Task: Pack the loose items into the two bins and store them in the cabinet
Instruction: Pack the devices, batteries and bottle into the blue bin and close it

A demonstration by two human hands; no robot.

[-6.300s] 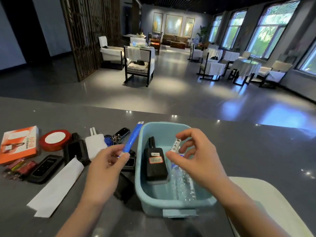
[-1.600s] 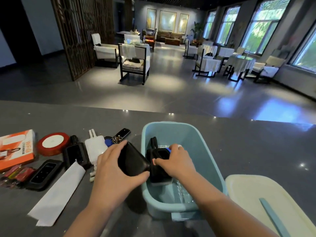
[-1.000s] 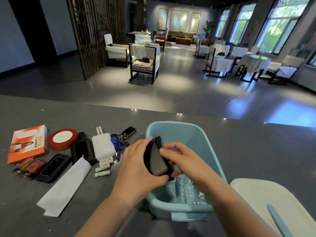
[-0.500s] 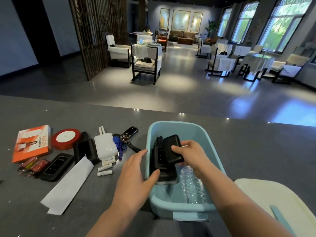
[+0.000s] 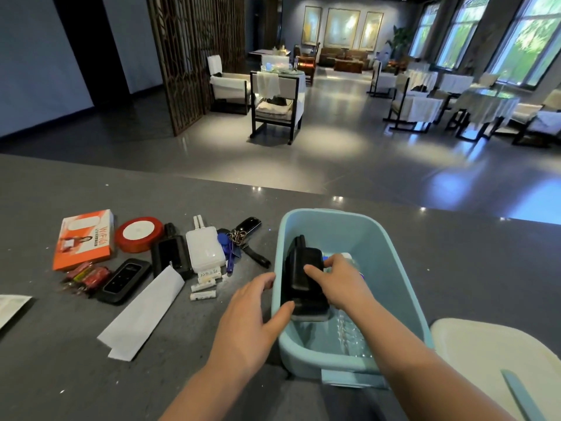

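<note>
A light blue bin (image 5: 394,253) stands on the grey counter (image 5: 470,262). Inside it lie a clear water bottle (image 5: 352,332) and a black device (image 5: 296,243) leaning against the left wall. My right hand (image 5: 341,284) reaches into the bin and grips a black case (image 5: 303,294), setting it against that device. My left hand (image 5: 252,317) holds the bin's left wall, fingers outside and thumb over the rim. Loose items lie to the left: an orange box (image 5: 83,240), a red tape roll (image 5: 139,233), a white charger (image 5: 205,250) and keys (image 5: 235,238).
Also on the counter are a black pouch (image 5: 171,256), a flat black gadget (image 5: 126,279), red packets (image 5: 86,276), small white batteries (image 5: 203,288) and a white paper strip (image 5: 142,308). A cream lid (image 5: 473,354) lies right of the bin. The counter's far edge drops to a dining hall.
My left hand passed the black case to my right hand, which lowered it into the bin beside the black device. My left hand moved onto the bin's left wall.
</note>
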